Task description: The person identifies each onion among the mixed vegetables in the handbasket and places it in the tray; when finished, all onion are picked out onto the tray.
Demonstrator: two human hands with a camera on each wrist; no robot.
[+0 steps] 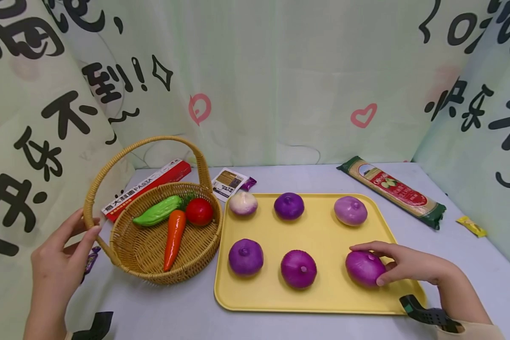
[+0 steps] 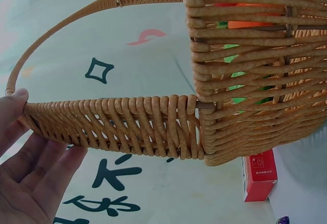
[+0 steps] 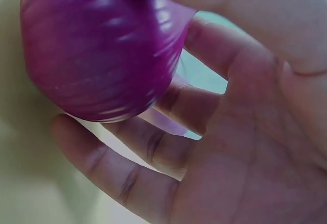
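A wicker basket (image 1: 153,257) is at the left; its handle (image 2: 112,127) is pinched between the thumb and fingers of my left hand (image 1: 65,250). Inside the basket lie a green ridged vegetable (image 1: 158,211), a red tomato (image 1: 199,211) and an orange-red carrot (image 1: 175,238). Over the front right of a yellow tray (image 1: 272,302), my right hand (image 1: 412,264) grips a purple onion (image 1: 365,269) with thumb and fingers around its sides. In the right wrist view the onion (image 3: 102,50) sits between thumb and fingers, its top cut off by the frame.
Several more onions sit on the tray, among them a dark purple one (image 1: 289,206) and a whitish one (image 1: 243,203). Behind the basket lies a red pasta box (image 1: 148,186). A pasta bag (image 1: 393,189) and a yellow wrapper (image 1: 471,226) lie at the right.
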